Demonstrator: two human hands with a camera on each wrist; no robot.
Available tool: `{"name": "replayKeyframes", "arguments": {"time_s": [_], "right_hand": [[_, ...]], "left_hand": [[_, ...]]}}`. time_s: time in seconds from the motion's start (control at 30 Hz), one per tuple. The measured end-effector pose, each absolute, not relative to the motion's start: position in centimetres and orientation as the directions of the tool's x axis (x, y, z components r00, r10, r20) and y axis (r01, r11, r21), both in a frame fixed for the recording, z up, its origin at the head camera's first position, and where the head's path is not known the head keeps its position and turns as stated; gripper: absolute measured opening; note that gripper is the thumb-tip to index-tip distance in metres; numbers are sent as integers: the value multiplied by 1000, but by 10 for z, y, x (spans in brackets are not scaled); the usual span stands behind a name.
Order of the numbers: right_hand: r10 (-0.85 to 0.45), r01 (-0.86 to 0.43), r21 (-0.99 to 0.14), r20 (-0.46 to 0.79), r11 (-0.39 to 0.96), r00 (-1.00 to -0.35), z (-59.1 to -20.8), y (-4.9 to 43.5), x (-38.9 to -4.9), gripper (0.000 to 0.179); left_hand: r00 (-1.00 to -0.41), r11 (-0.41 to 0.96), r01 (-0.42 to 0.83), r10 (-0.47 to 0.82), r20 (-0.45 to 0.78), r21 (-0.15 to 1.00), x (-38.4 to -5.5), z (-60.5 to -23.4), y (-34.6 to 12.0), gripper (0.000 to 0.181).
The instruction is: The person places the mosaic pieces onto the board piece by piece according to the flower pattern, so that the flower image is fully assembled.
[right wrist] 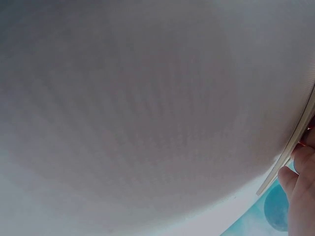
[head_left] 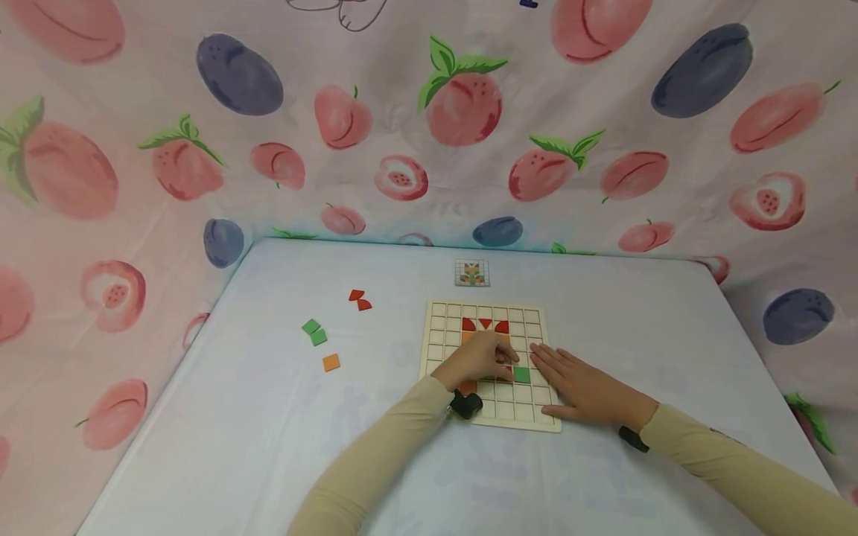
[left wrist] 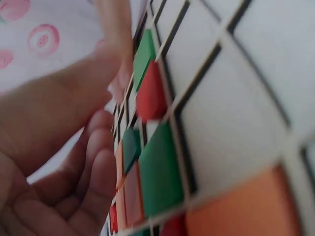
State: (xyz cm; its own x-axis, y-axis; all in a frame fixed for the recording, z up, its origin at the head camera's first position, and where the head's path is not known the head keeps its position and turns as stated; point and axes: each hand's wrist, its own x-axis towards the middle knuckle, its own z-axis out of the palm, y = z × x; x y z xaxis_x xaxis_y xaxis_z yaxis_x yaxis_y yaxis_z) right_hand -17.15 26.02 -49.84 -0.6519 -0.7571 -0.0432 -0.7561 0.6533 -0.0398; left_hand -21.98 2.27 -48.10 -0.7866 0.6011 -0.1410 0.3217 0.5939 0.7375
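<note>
A cream grid board (head_left: 499, 417) lies on the table, partly filled with colored pieces. My left hand (head_left: 479, 357) is over its middle, thumb and bent fingertips right beside a red piece (left wrist: 151, 93). The left wrist view shows nothing between thumb and fingers. A green square (head_left: 522, 375) sits in the cell to the right of that red piece. Along the board's upper part are red pieces, including a triangle (head_left: 485, 323), with orange below; the left hand covers some of the pattern. My right hand (head_left: 590, 391) rests with straight fingers over the board's right edge.
Left of the board lie two red pieces (head_left: 363, 304), two green squares (head_left: 319, 337) and an orange square (head_left: 331, 362). A small pattern card (head_left: 472, 273) lies behind the board. Fruit-printed cloth (head_left: 402, 97) hangs around the white table (head_left: 255, 447).
</note>
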Motion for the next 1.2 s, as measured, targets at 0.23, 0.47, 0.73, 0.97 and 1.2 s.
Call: {"name": "replayKeyframes", "arguments": {"time_s": [0.23,0.47,0.73,0.97,1.2], "right_hand": [[-743,-742,-48,-83,669,-664,-494,258,-171,86],[-729,-729,-46,-101,683,-677,-492,257,-169,88],[-727,-726,-44,-98,686,-680,-495,257,-170,89],[-731,-731,-41,-85,681,-677,-498,258,-171,89],[-732,-731,-50,-90,681,-675,-497,258,-171,88]], "left_hand": [[-736,526,336,664,-131,781,-226,-477,-4,29],[-724,476,336,682,-99,813,-233,-472,-40,28],[-773,484,364,634,-32,796,-243,-455,-96,30],[-830,534,363,558,3,763,-249,-447,-140,32],[-862,550,356,506,37,755,-252,-448,-179,35]]}}
